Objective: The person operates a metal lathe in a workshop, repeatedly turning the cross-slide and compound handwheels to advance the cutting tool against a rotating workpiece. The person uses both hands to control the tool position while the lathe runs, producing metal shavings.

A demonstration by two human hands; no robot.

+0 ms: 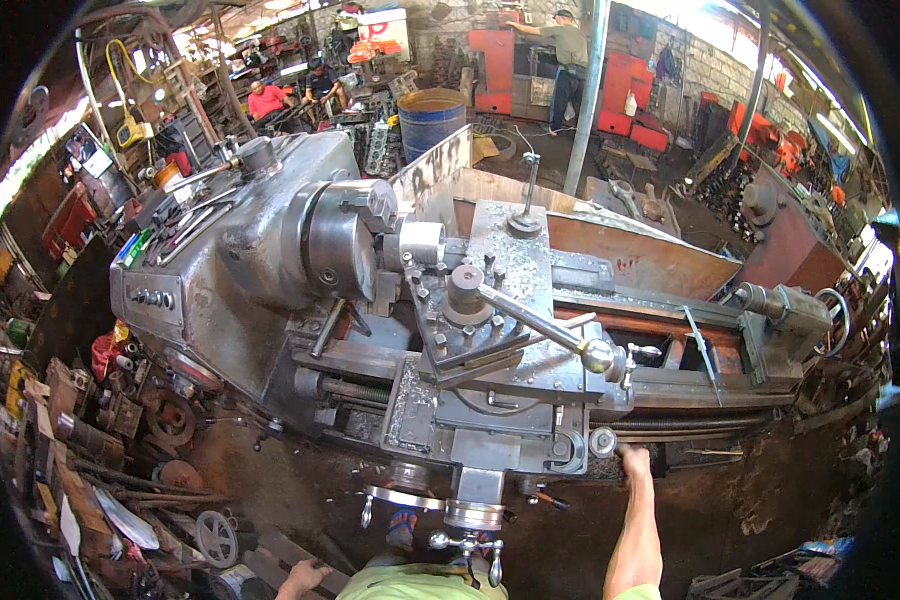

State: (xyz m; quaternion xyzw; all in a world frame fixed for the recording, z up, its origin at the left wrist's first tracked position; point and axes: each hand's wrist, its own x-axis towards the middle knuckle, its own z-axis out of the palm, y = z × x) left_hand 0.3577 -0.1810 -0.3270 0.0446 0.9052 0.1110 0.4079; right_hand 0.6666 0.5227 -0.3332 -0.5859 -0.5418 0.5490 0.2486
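Note:
A large metal lathe stands before me. Its chuck (pixel 345 240) holds a short, shiny metal cylinder (pixel 422 242), beside the tool post (pixel 467 292) with its long ball-ended handle (pixel 540 325). My right hand (pixel 633 461) reaches to the right end of the carriage, next to a round dial (pixel 602 441). Its fingers look curled around something there that the hand itself hides. My left hand (pixel 306 577) hangs low near the bottom edge, by my body, its fingers partly curled and apart from the lathe. Between the hands are the carriage handwheel (pixel 407 498) and the cross-slide crank (pixel 467 543).
Metal chips lie on the carriage. Wrenches (pixel 192 228) rest on the headstock. The tailstock (pixel 785 310) sits at the bed's right end. Scrap metal (pixel 90 460) piles up at left. Behind are a blue drum (pixel 432 120), a pole (pixel 587 95) and several people.

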